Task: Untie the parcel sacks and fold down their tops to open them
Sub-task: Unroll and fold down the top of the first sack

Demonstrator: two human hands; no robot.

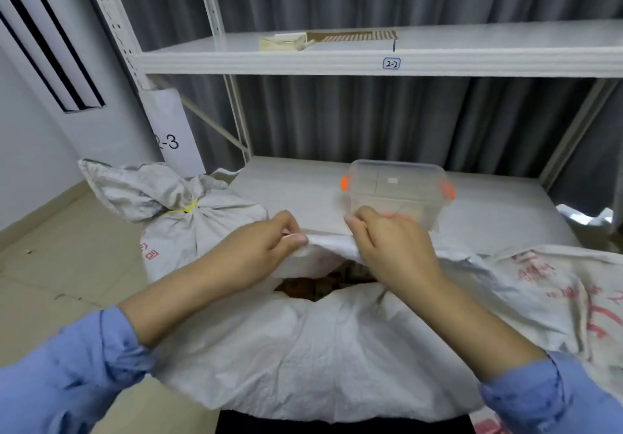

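The open sack (303, 349) is lying on the floor against the front edge of the lower shelf (303, 184), its mouth showing brown contents, possibly parcels. The left hand (266, 241) and right hand (387, 241) are each pinching the far rim in a closed grip. To fold well, both should be rolling the rim outward evenly, keeping tension level. A tied sack (188, 211) is waiting at the shelf's left corner. The clear box (394, 187) is standing just beyond the hands, limiting forward room; the floor leftward is offering space.
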